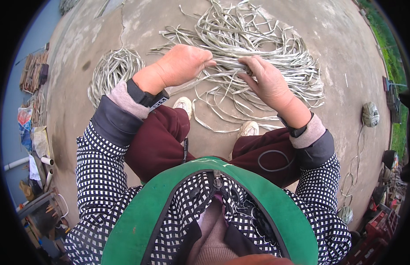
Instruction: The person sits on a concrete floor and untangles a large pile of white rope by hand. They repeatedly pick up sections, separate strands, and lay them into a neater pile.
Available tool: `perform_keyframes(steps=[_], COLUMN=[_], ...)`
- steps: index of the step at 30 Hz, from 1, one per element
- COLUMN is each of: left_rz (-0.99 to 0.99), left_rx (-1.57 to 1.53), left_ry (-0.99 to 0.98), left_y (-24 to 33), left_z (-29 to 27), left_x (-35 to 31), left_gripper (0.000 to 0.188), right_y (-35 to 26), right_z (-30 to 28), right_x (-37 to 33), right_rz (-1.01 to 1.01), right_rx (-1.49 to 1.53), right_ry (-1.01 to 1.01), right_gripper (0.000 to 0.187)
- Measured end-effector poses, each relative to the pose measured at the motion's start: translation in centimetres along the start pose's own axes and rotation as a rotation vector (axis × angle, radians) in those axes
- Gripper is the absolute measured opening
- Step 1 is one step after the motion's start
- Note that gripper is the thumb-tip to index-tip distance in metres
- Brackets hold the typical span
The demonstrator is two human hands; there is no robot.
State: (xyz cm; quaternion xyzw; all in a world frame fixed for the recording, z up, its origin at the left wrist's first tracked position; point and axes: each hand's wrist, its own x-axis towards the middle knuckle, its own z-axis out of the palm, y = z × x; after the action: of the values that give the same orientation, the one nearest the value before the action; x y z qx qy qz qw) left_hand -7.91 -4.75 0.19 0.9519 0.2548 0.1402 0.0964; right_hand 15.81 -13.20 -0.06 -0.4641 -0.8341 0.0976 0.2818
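Note:
In front of my knees, a large loose heap of silvery-grey flat plastic strips (pixel 280 57) lies on the concrete floor. My left hand (pixel 180 65) is closed in a pinch over the heap's near left side, seemingly on a strip; its fingertips partly hide what they hold. To the right, my right hand (pixel 267 83) curls thumb and fingers round strips at the middle of the heap. Strips run across the gap between both hands. Loose ends trail down toward my shoes (pixel 248 128).
A smaller coil of the same strips (pixel 114 73) rests at the left. On the right, a wound ball of strip (pixel 370 115) trails a strand to another ball (pixel 345 214). Bundled sticks (pixel 34 71) and white pipes (pixel 46 161) line the left wall; red crates (pixel 381 229) stand lower right.

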Motion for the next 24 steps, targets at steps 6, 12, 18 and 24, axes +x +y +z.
perform_keyframes(steps=[6, 12, 18, 24], left_rz=[0.104, 0.072, -0.140, -0.208], left_rx=[-0.049, 0.006, -1.253, -1.279], left_ry=[0.052, 0.075, -0.107, -0.059], left_y=[-0.9, 0.6, 2.9, 3.5], left_z=[0.9, 0.0, -0.6, -1.0], left_x=[0.4, 1.0, 1.7, 1.5], left_gripper=[0.010, 0.009, 0.033, 0.040], right_y=[1.8, 2.0, 0.1, -0.9], right_z=[0.6, 0.8, 1.3, 0.4], right_x=[-0.2, -0.3, -0.3, 0.2], right_rz=[0.122, 0.182, 0.029, -0.110], right_rx=[0.000, -0.006, 0.141, -0.039], right_ry=[0.000, -0.203, -0.196, -0.136], right_gripper=[0.019, 0.018, 0.016, 0.014])
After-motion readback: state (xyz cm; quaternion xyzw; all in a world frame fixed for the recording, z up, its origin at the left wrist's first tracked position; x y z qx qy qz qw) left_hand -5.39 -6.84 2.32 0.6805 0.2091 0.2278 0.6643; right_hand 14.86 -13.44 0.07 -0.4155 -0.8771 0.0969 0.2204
